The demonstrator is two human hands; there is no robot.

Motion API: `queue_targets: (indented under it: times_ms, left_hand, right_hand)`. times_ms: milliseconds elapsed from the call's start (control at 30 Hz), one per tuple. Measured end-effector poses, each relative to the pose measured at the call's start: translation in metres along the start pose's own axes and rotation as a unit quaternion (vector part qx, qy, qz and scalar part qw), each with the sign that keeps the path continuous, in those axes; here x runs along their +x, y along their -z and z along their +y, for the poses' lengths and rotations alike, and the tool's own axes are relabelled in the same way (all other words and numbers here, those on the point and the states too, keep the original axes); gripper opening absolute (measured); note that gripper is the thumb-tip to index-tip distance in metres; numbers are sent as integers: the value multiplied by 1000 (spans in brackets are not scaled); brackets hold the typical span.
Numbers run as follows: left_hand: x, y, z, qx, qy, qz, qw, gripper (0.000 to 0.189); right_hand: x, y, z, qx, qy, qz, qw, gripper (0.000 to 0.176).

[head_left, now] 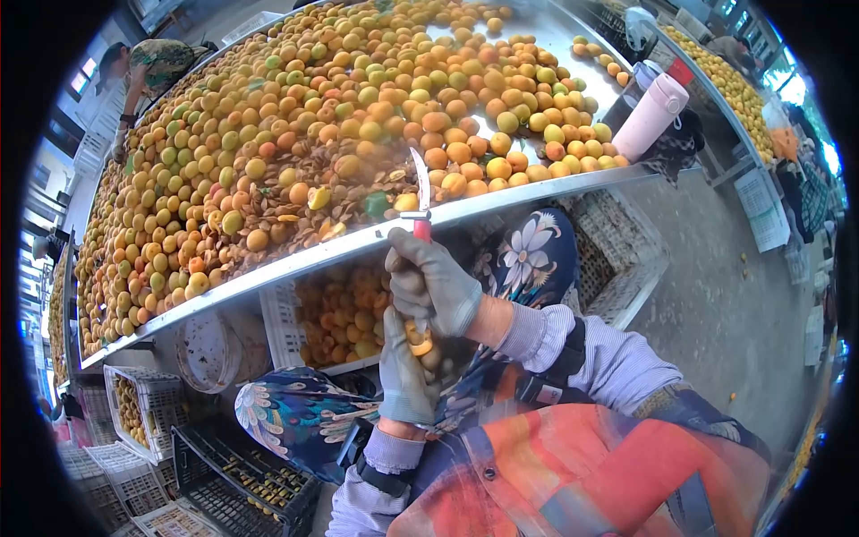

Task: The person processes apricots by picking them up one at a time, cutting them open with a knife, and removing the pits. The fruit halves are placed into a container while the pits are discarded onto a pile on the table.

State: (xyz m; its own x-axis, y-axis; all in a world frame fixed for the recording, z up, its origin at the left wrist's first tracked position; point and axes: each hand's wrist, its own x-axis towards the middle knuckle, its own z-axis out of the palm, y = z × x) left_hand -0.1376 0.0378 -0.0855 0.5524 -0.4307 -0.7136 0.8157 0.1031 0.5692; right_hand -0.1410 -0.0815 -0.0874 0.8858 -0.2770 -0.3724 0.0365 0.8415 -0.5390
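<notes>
One cut apricot (pixel 418 339) sits in your gloved left grip (pixel 407 376), fingers closed round it, hollow orange flesh showing, right above your lap. Just over it, your right grip (pixel 434 282) is wrapped firmly on the red-handled knife (pixel 422 188), curved blade pointing up and away. That fruit looks light, tender, probably slick where it's cut: cradle it by the skin, easy pressure. The knife should feel stiff; handle only, well below the blade. Beyond, a crate (pixel 278 324) of apricots under the worktop (pixel 295 271); on top, brown scraps (pixel 353 191), a huge fruit pile (pixel 358 54), a pink bottle (pixel 651 116), and, far left, a co-worker (pixel 161 67).
</notes>
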Motion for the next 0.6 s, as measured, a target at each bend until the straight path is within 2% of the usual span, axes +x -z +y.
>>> queue_targets:
  times_ms: [67, 133, 167, 233, 267, 333, 367, 433, 533, 567, 600]
  left_hand:
    - [2, -5, 3, 32, -26, 11, 999, 46]
    - [11, -5, 7, 133, -115, -18, 984, 47]
    - [23, -1, 7, 137, -117, -20, 983, 47]
    - [47, 3, 10, 72, -88, -111, 987, 48]
    - [51, -2, 11, 77, -92, -116, 986, 48]
    - [55, -19, 18, 137, -218, -96, 961, 49]
    - [58, -28, 27, 142, -225, -103, 958, 49]
    - [63, -47, 46, 116, -180, -114, 970, 48]
    - [67, -79, 76, 70, -109, -124, 984, 46]
    - [65, -90, 84, -4, -71, -101, 992, 39]
    - [68, -92, 89, 0, -74, -104, 992, 39]
  right_hand:
    - [4, -2, -4, -12, 9, 12, 1000, 29]
    - [11, -4, -10, 41, 0, -5, 999, 31]
    - [14, -4, -16, 55, 0, -18, 998, 29]
    - [22, -5, -22, 78, 18, -23, 996, 28]
    - [25, -7, -26, 100, 31, -26, 994, 28]
    - [32, -16, -35, 77, 66, -15, 995, 30]
    - [35, -21, -42, 52, 91, -2, 995, 27]
    - [47, -30, -57, 10, 155, 30, 987, 24]
    - [66, -37, -87, 31, 192, 32, 980, 24]
    - [73, -38, -97, 44, 202, 33, 978, 23]
    - [77, -40, -107, 46, 207, 31, 977, 23]
